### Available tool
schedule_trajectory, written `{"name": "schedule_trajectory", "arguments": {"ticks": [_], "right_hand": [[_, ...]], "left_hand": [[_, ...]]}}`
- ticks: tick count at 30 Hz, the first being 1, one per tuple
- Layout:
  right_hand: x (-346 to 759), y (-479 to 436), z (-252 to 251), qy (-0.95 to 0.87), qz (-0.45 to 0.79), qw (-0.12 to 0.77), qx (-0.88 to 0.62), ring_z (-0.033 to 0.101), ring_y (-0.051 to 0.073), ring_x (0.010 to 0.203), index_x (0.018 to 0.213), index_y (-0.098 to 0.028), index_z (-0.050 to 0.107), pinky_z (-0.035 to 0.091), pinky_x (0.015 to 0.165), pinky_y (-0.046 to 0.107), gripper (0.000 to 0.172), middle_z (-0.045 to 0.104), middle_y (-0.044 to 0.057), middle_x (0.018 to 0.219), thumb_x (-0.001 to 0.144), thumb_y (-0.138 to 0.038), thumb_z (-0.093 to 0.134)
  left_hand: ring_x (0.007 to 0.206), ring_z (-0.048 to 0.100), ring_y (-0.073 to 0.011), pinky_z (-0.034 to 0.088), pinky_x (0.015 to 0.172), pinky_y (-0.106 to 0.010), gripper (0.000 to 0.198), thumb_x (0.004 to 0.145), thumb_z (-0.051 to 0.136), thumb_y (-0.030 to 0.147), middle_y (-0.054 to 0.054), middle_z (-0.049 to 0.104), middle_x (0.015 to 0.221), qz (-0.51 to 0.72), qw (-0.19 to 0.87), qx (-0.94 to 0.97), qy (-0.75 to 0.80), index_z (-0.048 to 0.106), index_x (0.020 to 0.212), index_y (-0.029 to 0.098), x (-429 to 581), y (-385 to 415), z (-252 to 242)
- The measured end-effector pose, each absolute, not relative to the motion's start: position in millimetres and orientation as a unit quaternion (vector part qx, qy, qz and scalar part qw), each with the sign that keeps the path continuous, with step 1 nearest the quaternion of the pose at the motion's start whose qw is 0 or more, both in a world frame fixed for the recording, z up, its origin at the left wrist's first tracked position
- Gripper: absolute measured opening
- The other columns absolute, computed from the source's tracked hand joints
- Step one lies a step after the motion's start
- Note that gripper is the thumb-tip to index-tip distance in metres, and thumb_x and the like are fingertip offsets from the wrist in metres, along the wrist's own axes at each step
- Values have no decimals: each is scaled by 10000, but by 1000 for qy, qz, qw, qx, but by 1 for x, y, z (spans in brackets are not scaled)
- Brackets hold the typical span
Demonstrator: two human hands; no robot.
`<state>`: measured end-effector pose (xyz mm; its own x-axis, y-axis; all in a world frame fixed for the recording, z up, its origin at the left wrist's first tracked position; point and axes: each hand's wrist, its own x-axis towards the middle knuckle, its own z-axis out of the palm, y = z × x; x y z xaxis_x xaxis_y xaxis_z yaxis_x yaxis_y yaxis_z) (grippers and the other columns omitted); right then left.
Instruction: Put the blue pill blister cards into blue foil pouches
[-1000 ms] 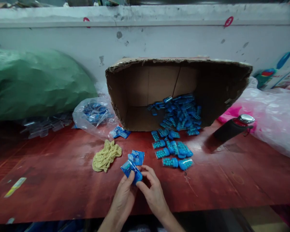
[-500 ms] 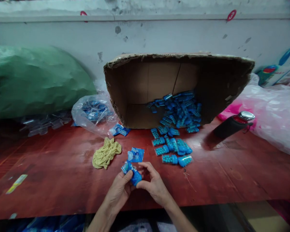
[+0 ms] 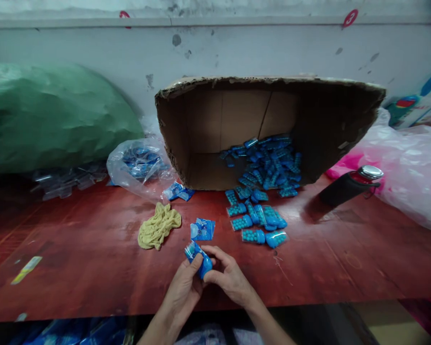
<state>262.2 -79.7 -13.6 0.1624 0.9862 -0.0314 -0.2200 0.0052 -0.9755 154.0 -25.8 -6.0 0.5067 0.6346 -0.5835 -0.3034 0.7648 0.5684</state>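
Low over the front of the table, my left hand (image 3: 187, 282) is closed round a small blue packet (image 3: 200, 261), its thumb pressed on the front. The packet is tilted, with a clear end at the upper left. My right hand (image 3: 228, 275) grips its right side, thumb at the lower end and index finger near the top. Just beyond lie flat blue printed pouches (image 3: 202, 230). To the right, several clear packs of blue beads (image 3: 253, 235) are spread out in front of a tipped cardboard box (image 3: 204, 172), which holds a heap of similar packs (image 3: 273, 163).
A crumpled yellow cloth (image 3: 158, 226) lies left of the pouches. Behind it is a clear plastic bag (image 3: 138, 165) of blue pouches. A large green sack (image 3: 57, 120) fills the back left. A dark bottle (image 3: 350, 186) stands at right near pink-white plastic bags (image 3: 413, 167).
The packet has turned slightly more upright between my hands, and my right fingers have closed in on its side. The whole view has shifted slightly.
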Motion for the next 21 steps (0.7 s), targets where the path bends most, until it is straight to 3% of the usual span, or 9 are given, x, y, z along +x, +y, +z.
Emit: {"name": "schedule_trajectory", "arguments": {"ticks": [12, 17, 21], "right_hand": [[271, -77, -34, -311, 605, 598, -424, 524, 96, 642, 1059, -242, 585, 424, 617, 207, 483, 607, -40, 800, 594, -135, 655], [267, -78, -39, -307, 593, 608, -429, 550, 119, 716, 1055, -253, 589, 435, 670, 231, 494, 614, -18, 929, 580, -177, 699], [262, -80, -44, -314, 542, 614, -481, 557, 147, 753, 1045, -256, 600, 450, 704, 265, 455, 619, -12, 920, 601, -229, 695]], "left_hand": [[754, 648, -181, 503, 713, -316, 204, 714, 608, 206, -81, 697, 837, 208, 868, 236, 383, 611, 907, 139, 144, -26, 0], [762, 646, -169, 497, 743, -299, 146, 707, 615, 196, -73, 701, 812, 235, 874, 207, 371, 638, 838, 134, 146, -32, -8], [744, 646, -165, 502, 725, -285, 138, 718, 604, 208, -66, 698, 787, 242, 872, 202, 375, 645, 825, 130, 149, -37, -12]]}}
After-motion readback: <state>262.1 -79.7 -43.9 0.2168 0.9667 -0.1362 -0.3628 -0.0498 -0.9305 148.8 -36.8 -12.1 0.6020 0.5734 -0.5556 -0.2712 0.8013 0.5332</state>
